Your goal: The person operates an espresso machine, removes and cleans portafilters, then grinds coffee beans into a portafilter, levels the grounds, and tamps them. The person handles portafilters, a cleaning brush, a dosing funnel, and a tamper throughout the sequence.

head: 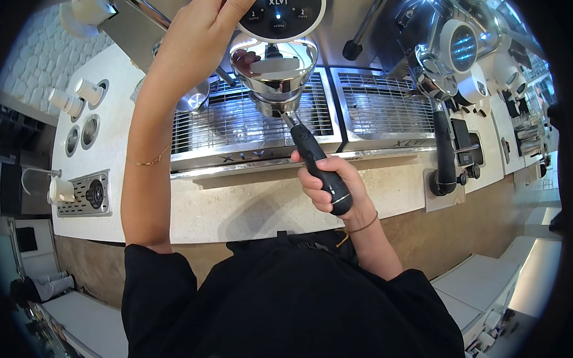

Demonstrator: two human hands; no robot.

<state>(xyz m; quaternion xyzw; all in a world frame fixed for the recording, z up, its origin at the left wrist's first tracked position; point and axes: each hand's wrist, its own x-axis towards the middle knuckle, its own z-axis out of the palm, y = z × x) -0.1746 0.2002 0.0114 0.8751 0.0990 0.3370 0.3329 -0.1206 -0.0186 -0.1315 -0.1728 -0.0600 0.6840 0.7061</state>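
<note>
My right hand is wrapped around the black handle of a portafilter. The handle slants down and to the right. Its metal head sits up against the underside of the chrome group head of an espresso machine; whether it is locked there I cannot tell. My left hand is up at the round black button panel, its thumb on the panel's upper left. The picture's top edge cuts off the other fingers. Small lights glow on the panel. Below the portafilter lies the slatted drip tray.
A steel milk pitcher stands left on the drip tray. A steam wand hangs to the right, near a second portafilter. Paper cups and a pitcher rinser are at left. Far lower left, a person is partly visible.
</note>
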